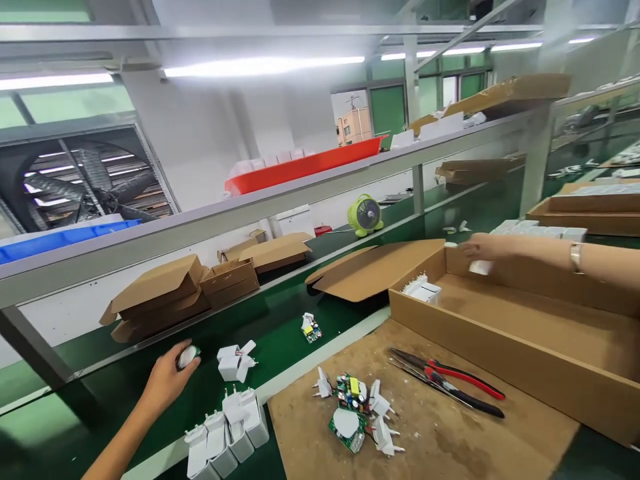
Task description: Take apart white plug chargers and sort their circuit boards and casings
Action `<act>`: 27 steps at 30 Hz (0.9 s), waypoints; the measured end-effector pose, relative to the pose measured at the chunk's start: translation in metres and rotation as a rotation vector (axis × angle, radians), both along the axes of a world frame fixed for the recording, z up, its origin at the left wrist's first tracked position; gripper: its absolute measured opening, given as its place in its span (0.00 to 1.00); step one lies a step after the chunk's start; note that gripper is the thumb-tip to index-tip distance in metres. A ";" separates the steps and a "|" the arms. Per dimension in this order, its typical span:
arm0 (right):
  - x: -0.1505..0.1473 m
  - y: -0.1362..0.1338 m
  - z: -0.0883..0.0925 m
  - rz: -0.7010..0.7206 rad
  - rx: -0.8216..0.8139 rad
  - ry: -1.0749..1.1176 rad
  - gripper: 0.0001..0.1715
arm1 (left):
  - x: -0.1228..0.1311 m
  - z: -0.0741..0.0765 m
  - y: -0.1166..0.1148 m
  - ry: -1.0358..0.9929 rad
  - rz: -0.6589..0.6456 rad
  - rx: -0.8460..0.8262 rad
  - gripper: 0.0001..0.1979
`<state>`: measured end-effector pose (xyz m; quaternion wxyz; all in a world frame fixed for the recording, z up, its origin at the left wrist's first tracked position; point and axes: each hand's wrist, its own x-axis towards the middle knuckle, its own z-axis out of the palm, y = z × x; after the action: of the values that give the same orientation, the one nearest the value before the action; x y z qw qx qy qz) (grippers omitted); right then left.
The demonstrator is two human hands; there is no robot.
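Note:
My left hand point(167, 377) reaches onto the green conveyor belt point(280, 320) and grips a small white charger part point(189, 357). Just right of it lies an opened white charger point(236, 362). My right hand point(483, 252) stretches far right over the back wall of a wide cardboard tray point(500, 347) and holds a white charger point(481, 267). Two white chargers point(423, 289) lie in the tray's far left corner. A row of white chargers point(227, 433) stands at the belt's near edge.
Red-handled pliers point(450, 383) and a pile of circuit boards and plug parts point(357, 413) lie on the brown mat. One loose board point(311, 328) sits on the belt. Cardboard boxes point(175, 293), a green fan point(365, 215) and more white chargers point(540, 231) lie beyond.

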<state>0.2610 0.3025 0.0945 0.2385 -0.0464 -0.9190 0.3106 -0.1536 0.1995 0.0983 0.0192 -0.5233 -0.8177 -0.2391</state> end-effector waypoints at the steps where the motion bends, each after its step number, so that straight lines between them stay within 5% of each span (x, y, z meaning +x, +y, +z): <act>1: 0.018 0.018 0.012 -0.028 0.003 0.014 0.21 | 0.019 0.012 0.008 -0.003 -0.064 0.019 0.31; 6: 0.119 0.131 0.083 -0.230 0.037 0.129 0.19 | 0.150 0.052 0.022 0.012 -0.618 0.027 0.27; 7: 0.136 0.153 0.093 -0.273 0.050 0.145 0.26 | 0.177 0.051 0.021 0.027 -0.776 0.007 0.27; 8: 0.150 0.172 0.099 -0.309 0.057 0.170 0.22 | 0.202 0.048 0.020 0.071 -0.992 -0.038 0.29; 10: 0.172 0.201 0.103 -0.360 0.078 0.186 0.35 | 0.238 0.037 0.020 0.183 -1.218 -0.119 0.35; 13: 0.191 0.224 0.097 -0.368 0.094 0.162 0.38 | 0.259 0.023 0.031 0.239 -1.285 -0.146 0.34; 16: 0.203 0.227 0.098 -0.333 0.079 0.095 0.37 | 0.249 0.024 0.057 0.138 -1.154 -0.114 0.26; 20: 0.189 0.181 0.100 -0.312 0.065 0.087 0.34 | 0.216 0.021 0.103 0.145 -0.865 -0.151 0.21; 21: 0.176 0.157 0.095 -0.301 0.074 0.088 0.42 | 0.208 0.015 0.114 0.158 -0.811 -0.196 0.22; 23: 0.139 0.099 0.079 -0.259 0.093 0.082 0.21 | 0.195 0.002 0.132 0.183 -0.715 -0.307 0.23; 27: 0.045 -0.029 0.031 -0.118 0.149 -0.017 0.17 | 0.183 -0.019 0.146 0.209 -0.606 -0.459 0.25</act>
<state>0.3056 0.2736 0.1255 0.2515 -0.0853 -0.9372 0.2261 0.0293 0.3451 0.0791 -0.0869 -0.7531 -0.6520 0.0099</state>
